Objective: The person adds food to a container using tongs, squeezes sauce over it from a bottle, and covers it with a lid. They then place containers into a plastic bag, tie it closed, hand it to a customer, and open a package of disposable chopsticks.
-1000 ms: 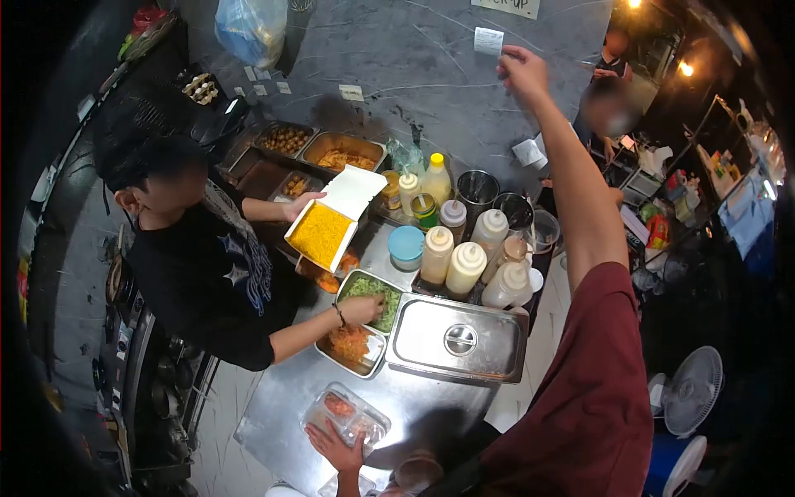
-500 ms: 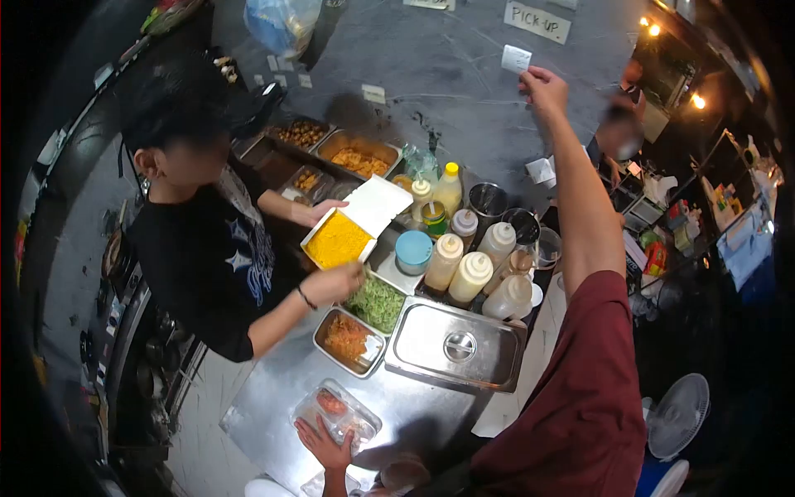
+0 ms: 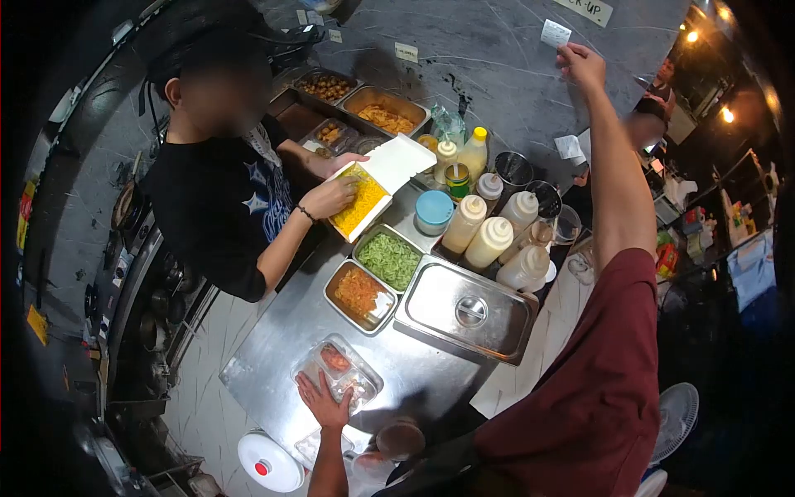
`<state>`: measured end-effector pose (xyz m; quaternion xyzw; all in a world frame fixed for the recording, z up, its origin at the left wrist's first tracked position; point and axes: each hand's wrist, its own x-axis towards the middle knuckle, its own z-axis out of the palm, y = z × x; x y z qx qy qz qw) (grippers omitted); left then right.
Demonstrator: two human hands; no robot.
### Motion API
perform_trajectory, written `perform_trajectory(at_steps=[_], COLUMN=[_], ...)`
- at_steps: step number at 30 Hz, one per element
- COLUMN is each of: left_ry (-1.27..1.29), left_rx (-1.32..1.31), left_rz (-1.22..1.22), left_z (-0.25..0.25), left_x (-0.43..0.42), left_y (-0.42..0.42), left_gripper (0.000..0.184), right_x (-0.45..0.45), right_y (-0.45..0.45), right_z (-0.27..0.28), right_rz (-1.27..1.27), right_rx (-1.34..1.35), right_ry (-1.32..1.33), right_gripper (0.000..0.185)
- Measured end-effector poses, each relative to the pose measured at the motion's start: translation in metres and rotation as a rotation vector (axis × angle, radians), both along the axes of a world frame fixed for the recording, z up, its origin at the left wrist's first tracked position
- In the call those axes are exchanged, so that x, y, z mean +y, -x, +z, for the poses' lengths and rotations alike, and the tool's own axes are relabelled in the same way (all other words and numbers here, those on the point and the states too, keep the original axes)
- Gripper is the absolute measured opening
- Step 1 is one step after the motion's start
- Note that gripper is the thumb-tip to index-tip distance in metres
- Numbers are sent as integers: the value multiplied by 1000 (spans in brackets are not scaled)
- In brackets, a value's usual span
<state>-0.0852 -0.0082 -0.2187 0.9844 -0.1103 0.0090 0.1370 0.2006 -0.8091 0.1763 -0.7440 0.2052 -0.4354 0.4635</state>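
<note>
High at the upper right, my right hand [image 3: 583, 66] pinches a small white paper slip [image 3: 556, 34] with print on it, held against the grey wall-like surface. My left hand [image 3: 325, 401] lies with its fingers spread on the edge of a clear plastic compartment tray [image 3: 364, 374], which has orange-red food in one section and paler food in another. Across the steel table, a co-worker's hand [image 3: 330, 197] reaches into an open white box [image 3: 403, 157] of yellow shredded food. The co-worker's other hand supports that box from behind.
Steel pans of shredded green vegetable [image 3: 387, 258] and orange shreds [image 3: 356, 291] stand beside a lidded steel pan [image 3: 468, 311]. Several squeeze bottles [image 3: 489, 242] and a blue-lidded tub [image 3: 435, 212] crowd behind it. A white round lid [image 3: 270, 462] sits at lower left.
The co-worker's hand has moved from the green vegetable pan into the box of yellow shreds. My view has shifted; my right hand still holds the slip and my left still rests on the tray.
</note>
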Motion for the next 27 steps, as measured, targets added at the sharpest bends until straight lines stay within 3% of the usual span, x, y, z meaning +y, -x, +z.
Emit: perform_trajectory(at_steps=[6, 9, 12, 14, 17, 20, 22, 24, 25, 27], left_ry=[27, 0, 136, 175, 368, 562, 917, 1169, 1200, 1402], left_rx=[-28, 99, 17, -60, -135, -10, 103, 307, 425, 670], left_rz=[0, 77, 226, 345, 513, 576, 474, 293, 245, 134], left_z=[-1, 23, 33, 27, 60, 102, 169, 197, 213, 234], left_x=[2, -1, 9, 25, 21, 5, -36, -68, -88, -123], left_y=[1, 6, 17, 28, 46, 54, 54, 60, 62, 65], left_gripper=[102, 107, 110, 107, 85, 61, 42, 39, 40, 43], right_x=[-10, -20, 15, 61, 115, 217, 274, 357, 379, 409], right_y=[-5, -10, -4, 20, 55, 140, 209, 284, 308, 348], right_z=[0, 3, 24, 45, 47, 0, -59, -106, -117, -151], right_rz=[29, 53, 226, 296, 398, 542, 627, 666, 842, 966], right_rx=[12, 17, -189, -123, -70, 69, 279, 422, 529, 563], right_ry=[-74, -105, -135, -101, -119, -28, -127, -439, -658, -779], right_gripper=[30, 28, 23, 23, 24, 17, 13, 9, 10, 10])
